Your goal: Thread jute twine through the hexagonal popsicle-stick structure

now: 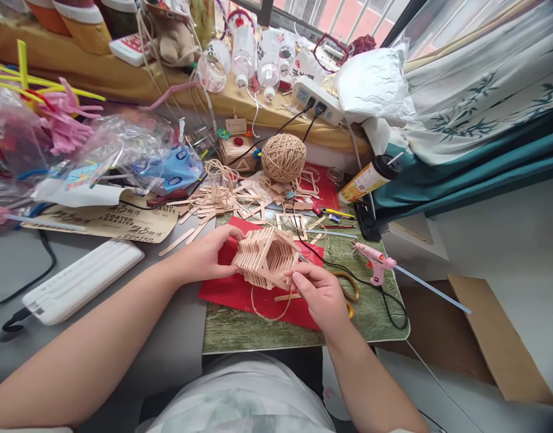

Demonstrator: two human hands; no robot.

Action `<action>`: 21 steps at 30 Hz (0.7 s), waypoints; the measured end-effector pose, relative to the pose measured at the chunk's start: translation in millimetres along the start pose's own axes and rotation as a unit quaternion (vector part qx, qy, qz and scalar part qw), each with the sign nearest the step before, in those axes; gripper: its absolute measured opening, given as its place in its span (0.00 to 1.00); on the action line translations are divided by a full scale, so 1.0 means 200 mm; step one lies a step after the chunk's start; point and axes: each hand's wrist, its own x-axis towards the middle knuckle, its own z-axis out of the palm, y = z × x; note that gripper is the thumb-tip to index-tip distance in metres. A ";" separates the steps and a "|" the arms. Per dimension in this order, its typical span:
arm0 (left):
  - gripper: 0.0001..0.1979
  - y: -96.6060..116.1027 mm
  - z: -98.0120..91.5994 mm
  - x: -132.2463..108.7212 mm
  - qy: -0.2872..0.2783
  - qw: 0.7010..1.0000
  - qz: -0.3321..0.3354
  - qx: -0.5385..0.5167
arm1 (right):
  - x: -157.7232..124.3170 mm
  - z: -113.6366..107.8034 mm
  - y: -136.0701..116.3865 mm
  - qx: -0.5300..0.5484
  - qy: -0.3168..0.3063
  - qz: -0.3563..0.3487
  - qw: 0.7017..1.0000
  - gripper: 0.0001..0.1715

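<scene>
Hexagonal stick frame [268, 257]: held just above the red sheet [226, 288], centre of the green mat [240, 331]. It is many layers of flat wooden sticks with an open core, tilted so the opening faces the camera.

Left hand [204, 255], at 9 o'clock of the frame: fingers curled against its left side, thumb on the near edge, closed on it.
Right hand [319, 294], at 4 o'clock: thumb and fingertips pinch the lower right corner.

Progress, judged: the walls look well built up. No floor or top is visible. A twine loop [269, 313] trails at 6 o'clock. Loose sticks [217, 201] lie unused at 11 o'clock, with small stick squares beside them. The glue gun [374, 261] rests at 3 o'clock, well apart, touched by neither hand.

Further out: twine ball [283, 157] at 12 o'clock.

Containers:
- Plastic bags [136, 150] at 10 o'clock hold blue packets and pink pieces.
- A tipped cup [369, 177] at 2 o'clock has its dark lid on; I cannot tell its contents.
- Clear bottles [244, 48] on the ledge at 12 o'clock; cannot tell their contents.
</scene>
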 end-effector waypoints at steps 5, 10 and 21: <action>0.29 -0.01 -0.03 0.01 -0.039 0.995 -0.002 0.090 | -0.01 0.04 -0.01 0.098 -0.002 0.058 0.993 0.16; 0.37 -0.04 -0.08 -0.04 0.043 0.992 0.064 0.095 | -0.05 0.12 0.00 0.221 0.002 0.093 0.971 0.15; 0.16 0.69 0.37 -0.06 0.005 0.978 0.128 -0.167 | -0.25 0.23 -0.05 0.200 0.080 -0.186 0.959 0.12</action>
